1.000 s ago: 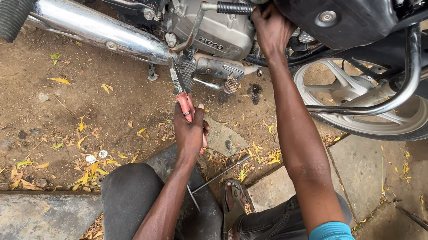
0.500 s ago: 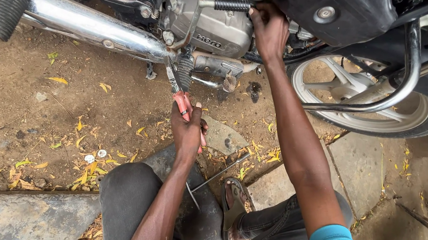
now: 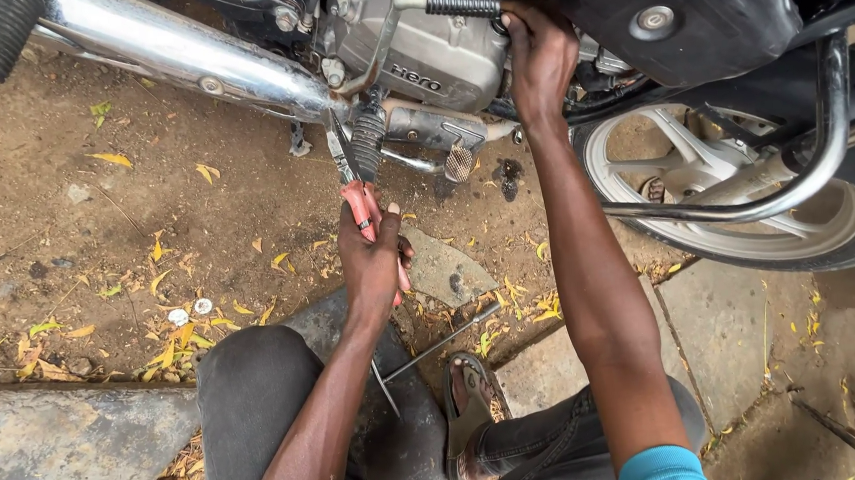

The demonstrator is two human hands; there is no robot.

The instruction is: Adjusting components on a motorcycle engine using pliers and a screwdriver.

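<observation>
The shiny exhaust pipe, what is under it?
Under the chrome exhaust pipe lies bare brown dirt with yellow fallen leaves. Near its end, the red-handled pliers in the left hand reach up. What their tips grip is hidden.

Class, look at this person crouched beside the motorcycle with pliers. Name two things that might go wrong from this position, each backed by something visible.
1. The left hand holds red-handled pliers with their tips up by the footpeg and chrome exhaust pipe; a slip might knock the knuckles against metal.
2. The right hand reaches in beside the engine casing, under the kick lever; fingers could get pinched if something shifts.
</observation>
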